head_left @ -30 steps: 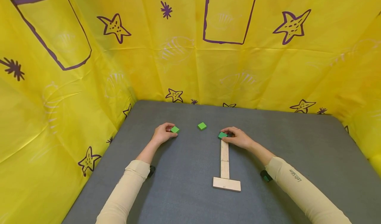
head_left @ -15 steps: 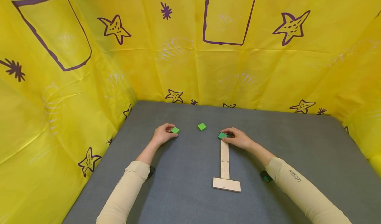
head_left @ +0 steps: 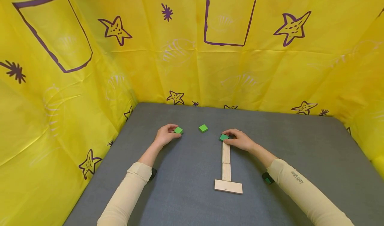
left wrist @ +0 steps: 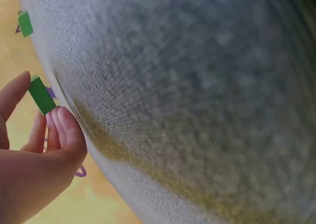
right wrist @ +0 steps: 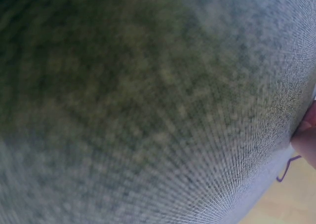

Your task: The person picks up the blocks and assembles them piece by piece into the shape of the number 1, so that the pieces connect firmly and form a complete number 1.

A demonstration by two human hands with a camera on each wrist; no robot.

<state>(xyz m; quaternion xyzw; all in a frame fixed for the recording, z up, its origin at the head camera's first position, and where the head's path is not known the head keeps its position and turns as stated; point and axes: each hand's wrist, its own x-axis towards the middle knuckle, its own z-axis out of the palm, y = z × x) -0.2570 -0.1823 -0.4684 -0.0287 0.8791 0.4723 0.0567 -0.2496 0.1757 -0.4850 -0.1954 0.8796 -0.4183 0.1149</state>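
Observation:
My left hand (head_left: 164,135) pinches a light green square block (head_left: 178,130) between thumb and fingers. The left wrist view shows that block (left wrist: 42,96) gripped at its ends, with a second green block (left wrist: 25,24) beyond it. To the right in the head view, a loose light green block (head_left: 203,128) lies on the table. My right hand (head_left: 241,140) holds a darker green block (head_left: 223,137) at the far end of a wooden strip (head_left: 226,152). Only part of the right hand (right wrist: 306,137) enters the right wrist view, and its block is hidden there.
A shorter wooden piece (head_left: 226,172) continues the strip toward me and meets a crosswise wooden plank (head_left: 228,186), forming an upside-down T. The grey table (head_left: 180,192) is bordered by a yellow curtain (head_left: 180,66) at the back and sides.
My left hand has shifted slightly to the right with its light green block, toward the loose one. The right hand keeps its place at the darker green block.

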